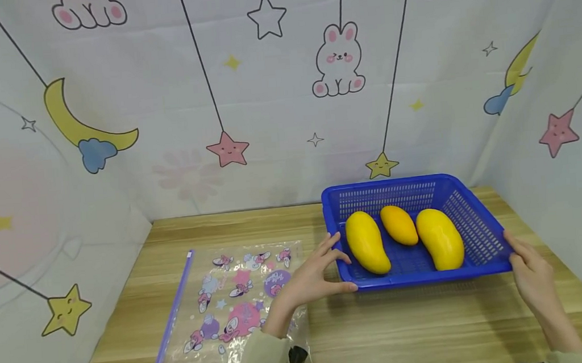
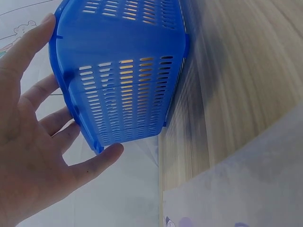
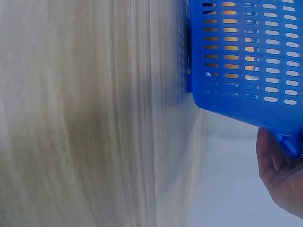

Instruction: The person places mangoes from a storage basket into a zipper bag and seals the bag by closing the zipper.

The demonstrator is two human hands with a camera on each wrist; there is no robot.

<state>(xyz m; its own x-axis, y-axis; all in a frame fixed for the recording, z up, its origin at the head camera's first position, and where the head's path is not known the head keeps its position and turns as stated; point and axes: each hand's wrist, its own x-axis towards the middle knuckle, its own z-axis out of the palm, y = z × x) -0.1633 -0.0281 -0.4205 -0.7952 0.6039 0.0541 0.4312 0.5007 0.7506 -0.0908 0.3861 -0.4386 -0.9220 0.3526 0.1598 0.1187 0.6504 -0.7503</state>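
A blue plastic basket (image 1: 411,279) with slotted walls stands on the wooden table at the right. Inside it lie three yellow mangoes: a large left mango (image 1: 366,243), a smaller middle mango (image 1: 399,225) and a large right mango (image 1: 440,239). My left hand (image 1: 315,276) holds the basket's left rim, its fingers over the edge and its thumb at the near corner. At the near right corner my right hand (image 1: 531,273) grips the rim. The wrist views show the basket's slotted outer wall (image 2: 123,94) beside the left hand and the right thumb (image 3: 267,153) under the rim.
A clear zip bag (image 1: 229,306) with cartoon prints and a purple slider edge lies flat on the table (image 1: 410,331), left of the basket, partly under the left forearm. Behind and at both sides hangs a white cloth (image 1: 274,97) with printed stars and rabbits.
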